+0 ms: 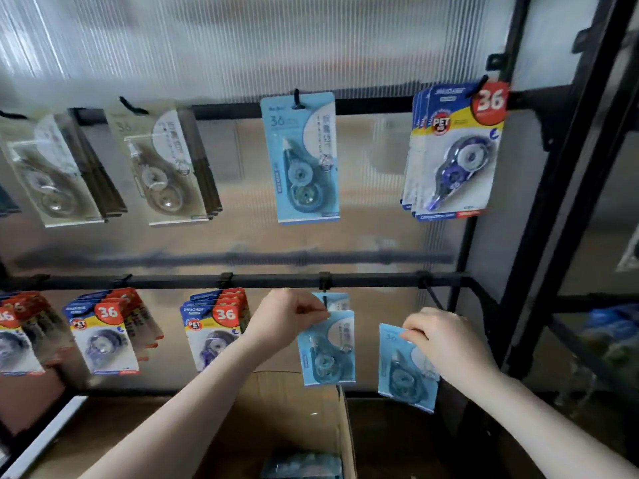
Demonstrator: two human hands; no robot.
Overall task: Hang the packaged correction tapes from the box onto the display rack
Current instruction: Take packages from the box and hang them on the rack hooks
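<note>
A light-blue packaged correction tape (327, 347) is pinched at its top edge by the left hand (288, 318), just under a hook on the lower bar of the display rack (373, 281). A second blue pack (397, 369) is held upright by its top in the right hand (446, 340). More blue packs (302, 465) are seen lying in the open cardboard box (342, 426) below.

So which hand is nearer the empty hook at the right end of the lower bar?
Right. The right hand holds a light-blue pack just below the empty hook; the left hand pinches another pack one hook over.
</note>
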